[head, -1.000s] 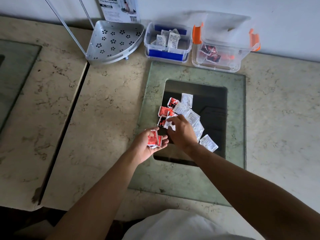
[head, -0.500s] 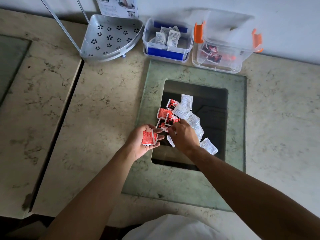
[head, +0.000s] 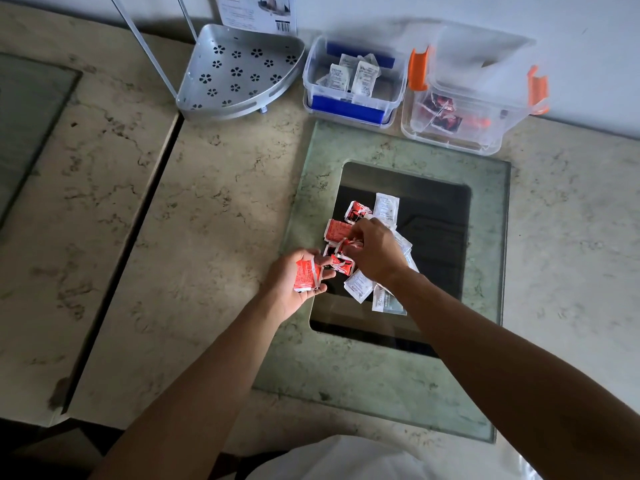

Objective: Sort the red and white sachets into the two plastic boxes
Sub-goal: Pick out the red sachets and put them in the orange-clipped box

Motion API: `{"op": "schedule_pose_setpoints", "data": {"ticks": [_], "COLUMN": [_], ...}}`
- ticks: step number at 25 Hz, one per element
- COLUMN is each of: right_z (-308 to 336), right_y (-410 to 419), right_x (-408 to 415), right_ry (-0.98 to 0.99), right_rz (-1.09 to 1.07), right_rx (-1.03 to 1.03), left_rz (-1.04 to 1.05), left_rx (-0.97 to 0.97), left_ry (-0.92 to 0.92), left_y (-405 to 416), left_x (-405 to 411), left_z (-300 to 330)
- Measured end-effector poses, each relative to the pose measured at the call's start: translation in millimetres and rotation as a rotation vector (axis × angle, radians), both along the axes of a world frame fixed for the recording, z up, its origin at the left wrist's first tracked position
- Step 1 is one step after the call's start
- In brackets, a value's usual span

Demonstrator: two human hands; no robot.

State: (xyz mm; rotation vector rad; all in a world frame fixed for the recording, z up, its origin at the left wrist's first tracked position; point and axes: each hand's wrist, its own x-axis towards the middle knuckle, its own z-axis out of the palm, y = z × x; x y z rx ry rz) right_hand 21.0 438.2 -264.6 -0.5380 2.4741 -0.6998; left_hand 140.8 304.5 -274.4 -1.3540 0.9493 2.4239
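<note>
A pile of sachets (head: 377,233) lies on a glass panel (head: 485,244) set on the counter (head: 207,220). Behind the panel, against the wall, stand two boxes — the left box (head: 349,105) beside the right box (head: 460,133), each with sachets in it. Left of them sits a corner shelf (head: 239,74); both hands — left hand (head: 294,282), right hand (head: 377,251) — are over the pile.

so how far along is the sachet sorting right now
Partly done. A few white sachets already sit in the blue-clipped box, and some red ones in the orange-clipped box. In hand: the left hand holds a small stack of red sachets, while the right hand pinches another from the pile. Left: that mixed pile of red and white sachets on the dark panel.
</note>
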Motion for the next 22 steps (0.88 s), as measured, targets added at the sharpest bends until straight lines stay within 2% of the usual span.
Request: {"op": "schedule_pose_setpoints", "data": {"ticks": [4,7,8,11,12,16,18,20,22], "right_z": [16,23,21,6,2,-6,-5,-2,1], "right_y": [-11,-19,-21,-16,-12,-1,0,-1,2], "right_x": [-7,1,5,13,17,29,26,22,17], "right_ry": [-0.224,-0.388,-0.354,-0.075,-0.018,-0.006,-0.005,-0.028,-0.06], "right_rz": [-0.267,-0.192,-0.162,-0.131,-0.071,0.097,0.12,0.097,-0.006], "right_rx": [-0.243,-0.271,-0.215,-0.033,0.021,0.17,0.188,0.162,0.099], "left_rz": [0.012,-0.008,0.024,0.194,0.205,0.12,0.044,-0.205,-0.52], "left_rx": [-0.207,-0.197,-0.164,-0.053,-0.063,-0.231,-0.381,-0.748,-1.153], "left_ry": [-0.011,0.07,0.096,0.078,0.055,-0.029,-0.059,-0.056,0.03], "left_y": [0,4,5,2,0,-8,-10,-13,-15], "left_x": [-9,-11,-10,-10,-9,-6,-12,-26,-47], "left_z": [1,6,5,5,4,6,5,1,-1]}}
